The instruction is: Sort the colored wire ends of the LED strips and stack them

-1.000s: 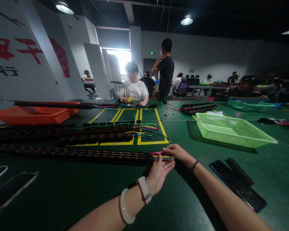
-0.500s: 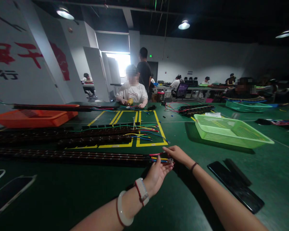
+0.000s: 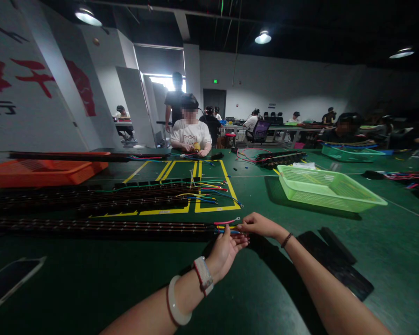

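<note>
Several coloured wires stick out of the right end of a long dark wire-harness strip [image 3: 125,227]. My left hand [image 3: 223,253] is turned palm up beneath them, its thumb pressed on the yellow and blue wires and its other fingers extended below. A red wire [image 3: 225,223] with a metal ring terminal lies free above my thumb, pointing right. My right hand [image 3: 261,225] comes in from the right, with thumb and forefinger pinched at the tip of the yellow wire [image 3: 223,227]. The blue wire [image 3: 226,231] runs over the left fingers; its end is hard to make out.
More wired strips [image 3: 136,197] lie beyond, across yellow tape lines. An orange basket [image 3: 73,174] stands left and a light green basket [image 3: 335,195] right. A dark phone [image 3: 338,265] lies near my right forearm, another device [image 3: 14,281] at left. A co-worker [image 3: 190,132] sits opposite.
The right fingers have moved from the red wire down to the yellow wire's end, leaving the red wire free. My left hand stays under the wires. The standing person behind has moved left.
</note>
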Action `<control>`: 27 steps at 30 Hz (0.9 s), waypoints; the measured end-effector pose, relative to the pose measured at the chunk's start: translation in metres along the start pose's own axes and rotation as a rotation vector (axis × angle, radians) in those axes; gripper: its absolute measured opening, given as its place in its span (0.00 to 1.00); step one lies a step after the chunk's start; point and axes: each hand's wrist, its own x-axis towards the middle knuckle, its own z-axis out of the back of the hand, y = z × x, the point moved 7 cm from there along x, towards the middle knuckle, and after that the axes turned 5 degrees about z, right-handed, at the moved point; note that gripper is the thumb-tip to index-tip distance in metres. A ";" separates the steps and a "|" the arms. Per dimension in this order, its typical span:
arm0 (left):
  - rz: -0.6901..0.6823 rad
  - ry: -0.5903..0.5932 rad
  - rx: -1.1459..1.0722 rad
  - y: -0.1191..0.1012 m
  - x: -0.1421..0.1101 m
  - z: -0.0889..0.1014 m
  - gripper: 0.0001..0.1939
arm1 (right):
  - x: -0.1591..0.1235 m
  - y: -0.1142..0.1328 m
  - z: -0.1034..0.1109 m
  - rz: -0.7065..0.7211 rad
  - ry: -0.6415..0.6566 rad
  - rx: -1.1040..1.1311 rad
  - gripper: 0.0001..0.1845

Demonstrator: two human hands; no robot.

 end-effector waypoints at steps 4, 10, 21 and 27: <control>0.044 -0.052 0.050 0.000 -0.004 0.001 0.19 | 0.004 -0.009 0.008 -0.076 -0.191 -0.250 0.28; 0.072 -0.107 0.081 -0.004 -0.006 0.006 0.15 | 0.005 -0.010 0.012 -0.172 -0.341 -0.425 0.31; 0.028 0.008 0.044 0.005 0.002 0.008 0.19 | -0.024 0.019 -0.013 -0.207 0.358 0.146 0.35; 0.016 0.064 0.052 0.009 0.007 0.003 0.24 | -0.020 0.016 -0.017 -0.190 0.282 0.102 0.30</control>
